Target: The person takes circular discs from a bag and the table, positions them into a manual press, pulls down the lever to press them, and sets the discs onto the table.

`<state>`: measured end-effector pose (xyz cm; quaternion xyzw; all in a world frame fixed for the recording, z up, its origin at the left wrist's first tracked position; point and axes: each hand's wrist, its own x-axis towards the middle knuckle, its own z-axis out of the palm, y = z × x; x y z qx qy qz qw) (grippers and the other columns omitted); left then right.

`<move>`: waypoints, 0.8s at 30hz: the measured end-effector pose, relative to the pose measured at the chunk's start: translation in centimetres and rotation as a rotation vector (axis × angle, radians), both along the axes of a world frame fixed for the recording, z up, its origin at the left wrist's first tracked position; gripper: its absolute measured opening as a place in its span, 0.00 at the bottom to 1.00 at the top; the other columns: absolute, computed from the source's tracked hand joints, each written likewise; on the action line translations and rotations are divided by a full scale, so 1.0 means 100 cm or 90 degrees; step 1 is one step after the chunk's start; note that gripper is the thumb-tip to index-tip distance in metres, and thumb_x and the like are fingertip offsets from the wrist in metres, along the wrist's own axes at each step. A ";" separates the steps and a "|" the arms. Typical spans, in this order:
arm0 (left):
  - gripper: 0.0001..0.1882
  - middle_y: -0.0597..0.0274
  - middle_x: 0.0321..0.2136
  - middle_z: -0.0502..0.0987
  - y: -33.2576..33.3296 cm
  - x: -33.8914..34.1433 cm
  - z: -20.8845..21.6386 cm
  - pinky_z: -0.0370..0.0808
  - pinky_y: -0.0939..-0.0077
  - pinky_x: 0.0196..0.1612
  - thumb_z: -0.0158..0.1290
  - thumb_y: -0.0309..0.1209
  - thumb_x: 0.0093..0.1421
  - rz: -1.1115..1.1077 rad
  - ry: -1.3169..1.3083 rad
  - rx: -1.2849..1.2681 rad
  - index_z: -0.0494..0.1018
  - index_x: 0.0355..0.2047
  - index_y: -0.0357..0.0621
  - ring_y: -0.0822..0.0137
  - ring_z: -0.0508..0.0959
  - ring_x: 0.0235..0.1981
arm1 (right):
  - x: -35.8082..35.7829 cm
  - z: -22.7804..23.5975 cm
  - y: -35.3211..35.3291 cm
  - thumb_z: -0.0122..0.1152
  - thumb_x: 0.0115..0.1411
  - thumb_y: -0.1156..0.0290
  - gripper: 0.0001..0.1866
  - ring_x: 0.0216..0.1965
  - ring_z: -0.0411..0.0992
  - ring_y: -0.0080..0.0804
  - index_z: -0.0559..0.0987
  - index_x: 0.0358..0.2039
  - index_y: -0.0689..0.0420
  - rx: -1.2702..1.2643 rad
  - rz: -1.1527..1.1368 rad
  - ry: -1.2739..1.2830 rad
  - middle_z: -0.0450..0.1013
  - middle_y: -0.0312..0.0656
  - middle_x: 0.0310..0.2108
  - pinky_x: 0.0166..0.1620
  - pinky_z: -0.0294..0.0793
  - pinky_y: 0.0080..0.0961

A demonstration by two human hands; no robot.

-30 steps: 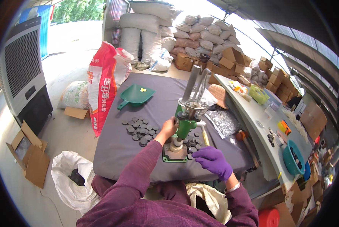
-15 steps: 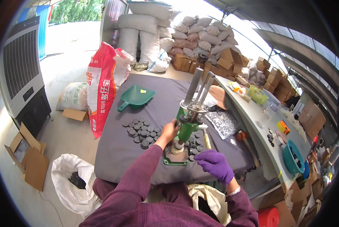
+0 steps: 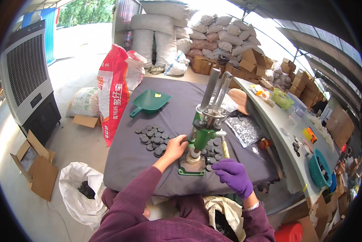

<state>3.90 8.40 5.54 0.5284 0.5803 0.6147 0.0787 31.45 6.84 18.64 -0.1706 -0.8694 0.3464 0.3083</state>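
Note:
A green hand press with a metal column and spring stands on the grey-covered table. My bare left hand is at its left side, fingers drawn together near the press body; whatever lies between the fingertips is hidden. To the right of the press base, my purple-gloved right hand has its fingers bunched, tips close to a dark disc. I cannot make out what they hold. Dark round discs lie in a pile left of the press, with more behind its right side. The press's pale handle slants down above my glove.
A green dustpan lies at the back left. On the right are a clear bag of small parts, a hammer and a side table with a teal basket. White sacks flank my legs.
The view has shifted slightly. My left hand has drawn back from the press, to the left and toward me. My right hand has barely moved relative to the press.

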 end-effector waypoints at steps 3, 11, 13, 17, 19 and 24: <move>0.09 0.51 0.33 0.81 -0.053 -0.006 -0.001 0.77 0.67 0.34 0.54 0.28 0.57 0.082 0.037 -0.024 0.77 0.38 0.40 0.52 0.81 0.32 | -0.005 0.004 -0.007 0.64 0.54 0.75 0.10 0.33 0.73 0.33 0.83 0.38 0.58 -0.062 0.010 0.007 0.77 0.39 0.25 0.43 0.72 0.29; 0.06 0.56 0.28 0.80 -0.082 0.000 -0.037 0.76 0.61 0.35 0.55 0.29 0.55 0.112 0.160 -0.006 0.77 0.32 0.43 0.54 0.80 0.33 | -0.007 0.003 -0.005 0.64 0.52 0.76 0.11 0.29 0.71 0.31 0.83 0.38 0.59 -0.011 -0.001 -0.013 0.74 0.38 0.21 0.46 0.70 0.30; 0.06 0.56 0.28 0.80 -0.086 0.001 -0.034 0.76 0.61 0.35 0.55 0.29 0.55 0.118 0.156 -0.029 0.77 0.32 0.43 0.54 0.79 0.32 | -0.011 0.009 -0.006 0.65 0.50 0.75 0.11 0.28 0.72 0.32 0.83 0.37 0.56 0.091 0.007 -0.082 0.73 0.38 0.20 0.49 0.70 0.32; 0.05 0.57 0.28 0.79 -0.087 0.002 -0.036 0.75 0.60 0.35 0.55 0.29 0.54 0.110 0.148 -0.048 0.77 0.32 0.44 0.54 0.79 0.33 | -0.016 0.017 -0.010 0.67 0.49 0.73 0.13 0.27 0.73 0.35 0.83 0.38 0.53 0.145 0.011 -0.146 0.73 0.39 0.20 0.52 0.70 0.33; 0.06 0.55 0.27 0.79 -0.086 0.001 -0.037 0.76 0.62 0.35 0.56 0.27 0.53 0.108 0.151 -0.040 0.77 0.32 0.42 0.53 0.79 0.32 | -0.019 0.018 -0.010 0.67 0.48 0.71 0.14 0.28 0.75 0.36 0.83 0.39 0.51 0.196 0.026 -0.179 0.75 0.38 0.21 0.55 0.68 0.36; 0.07 0.56 0.27 0.78 -0.086 0.001 -0.039 0.75 0.60 0.35 0.56 0.27 0.52 0.107 0.165 -0.030 0.76 0.33 0.42 0.54 0.78 0.32 | -0.024 0.028 -0.013 0.66 0.48 0.71 0.15 0.29 0.75 0.34 0.83 0.39 0.52 0.171 0.041 -0.236 0.76 0.36 0.22 0.58 0.64 0.37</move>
